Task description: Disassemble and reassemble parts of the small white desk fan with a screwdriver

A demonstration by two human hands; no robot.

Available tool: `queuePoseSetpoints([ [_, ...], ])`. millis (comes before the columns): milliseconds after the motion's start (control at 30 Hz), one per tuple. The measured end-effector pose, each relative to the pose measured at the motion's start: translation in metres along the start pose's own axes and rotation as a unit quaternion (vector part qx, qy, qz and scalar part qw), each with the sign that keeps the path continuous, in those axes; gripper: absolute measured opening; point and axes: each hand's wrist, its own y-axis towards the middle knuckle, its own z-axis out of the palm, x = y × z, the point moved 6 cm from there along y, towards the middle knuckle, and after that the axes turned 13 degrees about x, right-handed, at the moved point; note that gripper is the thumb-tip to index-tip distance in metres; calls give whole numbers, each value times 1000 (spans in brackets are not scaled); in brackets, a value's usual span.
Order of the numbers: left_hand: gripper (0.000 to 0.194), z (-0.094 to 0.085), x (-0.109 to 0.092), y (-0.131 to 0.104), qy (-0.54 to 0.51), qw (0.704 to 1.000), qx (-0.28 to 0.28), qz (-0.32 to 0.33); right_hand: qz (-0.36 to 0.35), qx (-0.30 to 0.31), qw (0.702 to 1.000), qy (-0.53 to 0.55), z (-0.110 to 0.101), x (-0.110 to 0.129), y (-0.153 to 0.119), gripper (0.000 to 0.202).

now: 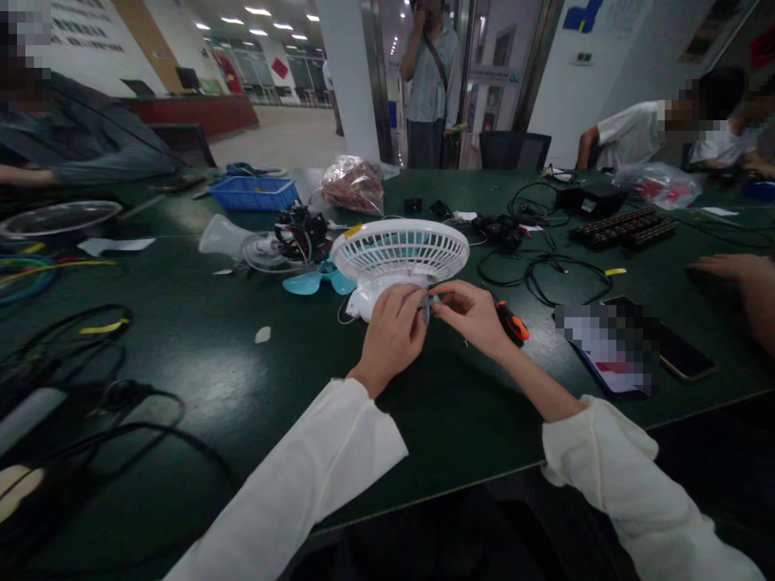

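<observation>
A small white fan (403, 252) with a round slatted guard lies on the dark green table, its housing toward me. My left hand (395, 329) is closed on the near side of that housing. Beside it, my right hand (471, 313) pinches at the same spot, and a small light-blue bit shows at its fingertips; I cannot make out what it is. Light-blue fan blades (320, 279) rest just left of the guard. Right of my right hand lies an orange and black screwdriver (513, 323).
Behind the blades are a white fan stand (227, 240) and a blue basket (255, 194). A bag of copper-coloured parts (353, 187) lies farther back. Phones (684, 351) lie at the right, black cables (533, 274) beyond them. Other people sit or stand around the table.
</observation>
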Motion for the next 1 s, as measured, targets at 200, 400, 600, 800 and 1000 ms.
queuePoseSetpoints([
  [200, 36, 0, 0, -1, 4, 1000, -10, -1, 40, 2, 996, 74, 1, -6, 1, 22],
  [400, 36, 0, 0, 0, 7, 1000, -10, 2, 55, -5, 994, 98, 3, -6, 2, 20],
  [600, 35, -1, -1, 0, 10, 1000, -12, -2, 72, -17, 984, 161, 4, -11, 3, 21],
  [800, 32, -2, 0, 0, 15, 1000, -14, -12, 75, -38, 964, 253, -2, -17, 3, 20],
  [1000, 28, -3, 0, 0, 8, 1000, -22, -15, 117, -26, 923, 367, -4, -18, 3, 19],
])
